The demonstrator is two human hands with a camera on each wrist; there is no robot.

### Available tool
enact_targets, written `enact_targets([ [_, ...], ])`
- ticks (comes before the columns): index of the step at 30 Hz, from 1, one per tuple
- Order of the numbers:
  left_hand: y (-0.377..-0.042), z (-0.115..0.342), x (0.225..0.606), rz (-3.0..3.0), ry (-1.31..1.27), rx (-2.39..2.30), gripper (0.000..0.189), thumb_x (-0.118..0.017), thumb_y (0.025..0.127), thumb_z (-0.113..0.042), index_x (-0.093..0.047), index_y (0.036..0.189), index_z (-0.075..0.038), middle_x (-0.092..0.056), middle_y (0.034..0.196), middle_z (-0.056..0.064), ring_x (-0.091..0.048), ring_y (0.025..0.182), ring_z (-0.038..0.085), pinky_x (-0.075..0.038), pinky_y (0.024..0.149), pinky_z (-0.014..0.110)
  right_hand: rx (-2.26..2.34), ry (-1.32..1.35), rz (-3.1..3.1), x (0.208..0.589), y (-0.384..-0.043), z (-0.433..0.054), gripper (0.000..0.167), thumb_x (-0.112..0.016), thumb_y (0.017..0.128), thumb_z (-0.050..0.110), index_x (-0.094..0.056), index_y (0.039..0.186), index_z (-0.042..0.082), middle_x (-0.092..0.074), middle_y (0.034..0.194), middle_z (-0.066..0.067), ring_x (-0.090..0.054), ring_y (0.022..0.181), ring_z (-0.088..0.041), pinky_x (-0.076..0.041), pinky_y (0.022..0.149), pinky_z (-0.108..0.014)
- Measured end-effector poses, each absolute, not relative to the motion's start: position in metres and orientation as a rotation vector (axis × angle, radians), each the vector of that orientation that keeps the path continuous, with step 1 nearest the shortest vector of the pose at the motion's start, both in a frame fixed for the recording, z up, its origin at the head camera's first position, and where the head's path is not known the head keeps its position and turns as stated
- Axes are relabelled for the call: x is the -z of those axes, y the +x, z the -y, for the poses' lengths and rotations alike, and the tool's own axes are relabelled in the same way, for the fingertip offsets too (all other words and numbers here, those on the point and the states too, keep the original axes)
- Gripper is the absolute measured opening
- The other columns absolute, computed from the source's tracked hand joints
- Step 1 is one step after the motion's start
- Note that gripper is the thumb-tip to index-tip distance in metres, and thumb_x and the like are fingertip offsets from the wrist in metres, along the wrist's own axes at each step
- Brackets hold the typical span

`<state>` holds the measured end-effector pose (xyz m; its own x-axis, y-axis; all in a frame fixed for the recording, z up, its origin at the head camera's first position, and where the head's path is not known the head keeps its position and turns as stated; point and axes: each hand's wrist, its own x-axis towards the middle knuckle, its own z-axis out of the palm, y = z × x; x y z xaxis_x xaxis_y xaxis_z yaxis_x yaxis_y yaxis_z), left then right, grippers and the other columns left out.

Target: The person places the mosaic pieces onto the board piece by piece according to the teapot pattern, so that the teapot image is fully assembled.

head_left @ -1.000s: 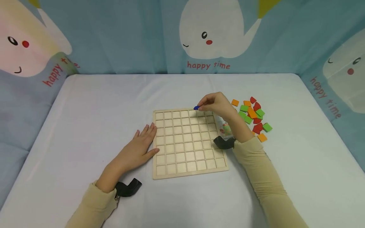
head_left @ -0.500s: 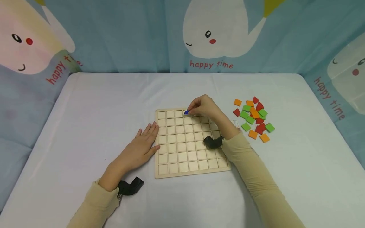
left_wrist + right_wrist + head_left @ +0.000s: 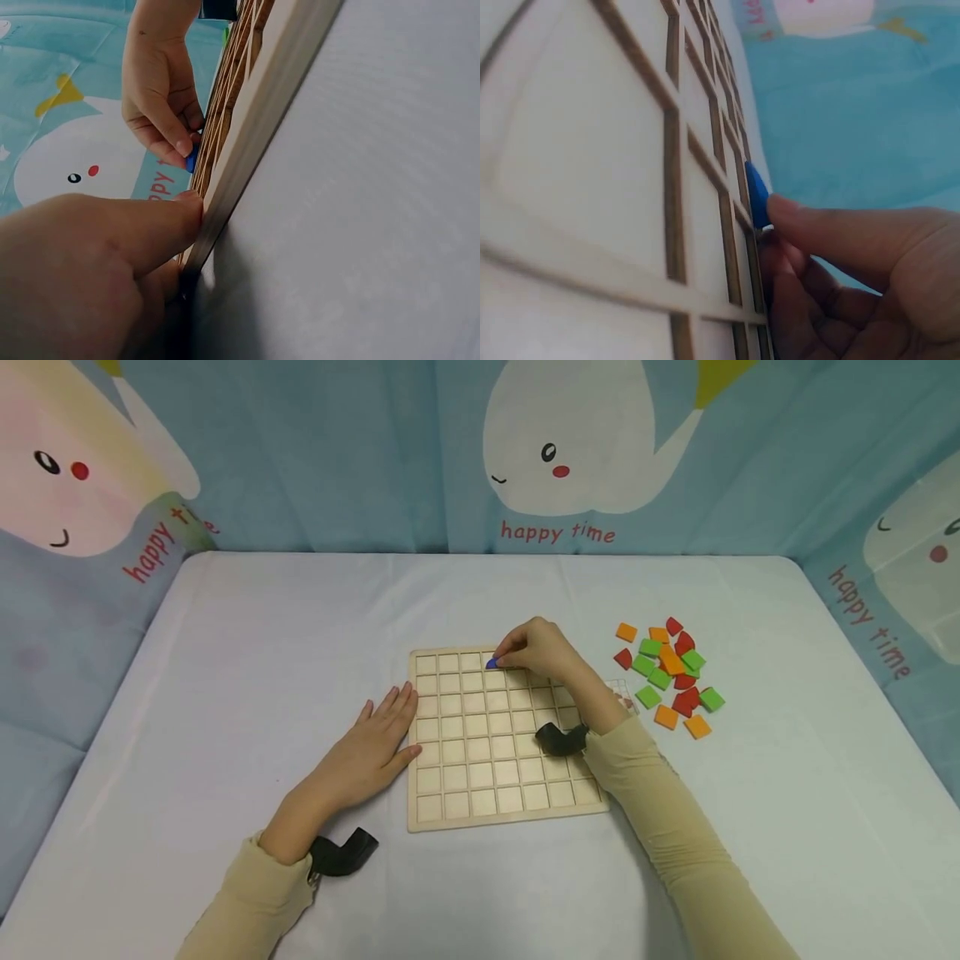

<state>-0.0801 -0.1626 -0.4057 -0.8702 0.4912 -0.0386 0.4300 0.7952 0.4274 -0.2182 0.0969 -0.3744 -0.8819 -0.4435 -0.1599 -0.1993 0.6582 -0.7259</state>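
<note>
My right hand pinches a small blue tile between thumb and fingertips at a square in the far row of a wooden grid board. In the right wrist view the blue tile is tilted against the grid's ridges, its lower end hidden by the fingers. My left hand lies flat at the board's left edge, fingers straight and spread, with fingertips and thumb touching the rim. The left wrist view shows the thumb of my left hand against the board's side.
Right of the board lies a loose pile of several green tiles, orange tiles and red rounded pieces. A printed sheet shows partly beneath the right forearm. A blue curtain hangs behind the white table.
My right hand has carried the blue tile left from the board's far edge, then down into a far-row square. The left hand stays at the board's left edge.
</note>
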Motion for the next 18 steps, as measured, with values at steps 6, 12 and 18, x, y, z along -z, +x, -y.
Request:
enact_targets([
  [6,-0.08,0.161,0.406,-2.825,0.756,-0.622,0.067,-0.048,0.099,-0.027,-0.017,0.146,0.009,-0.013,0.153,0.021,-0.009,0.142,0.036,-0.009,0.11,0.057,1.054,-0.528,-2.558,0.379,-0.217,-0.101,0.008,-0.072,0.085,0.013,-0.076,0.087,0.006,-0.072,0.087,-0.004,-0.06,0.09,-0.021,-0.046,0.082,-0.035],
  [12,-0.082,0.161,0.405,-2.831,0.754,-0.631,0.068,-0.047,0.099,-0.028,-0.016,0.147,0.008,-0.012,0.154,0.02,-0.008,0.142,0.035,-0.008,0.111,0.056,1.172,-0.513,-2.525,0.373,-0.217,-0.105,0.008,-0.073,0.084,0.011,-0.075,0.089,0.005,-0.071,0.087,-0.005,-0.061,0.086,-0.019,-0.046,0.08,-0.034],
  [18,-0.082,0.163,0.405,-2.818,0.743,-0.631,0.067,-0.048,0.099,-0.027,-0.016,0.146,0.009,-0.012,0.153,0.022,-0.009,0.142,0.036,-0.009,0.11,0.057,1.332,-0.441,-2.399,0.367,-0.221,-0.116,0.016,-0.069,0.085,0.007,-0.071,0.099,-0.002,-0.069,0.092,-0.011,-0.063,0.082,-0.024,-0.052,0.075,-0.033],
])
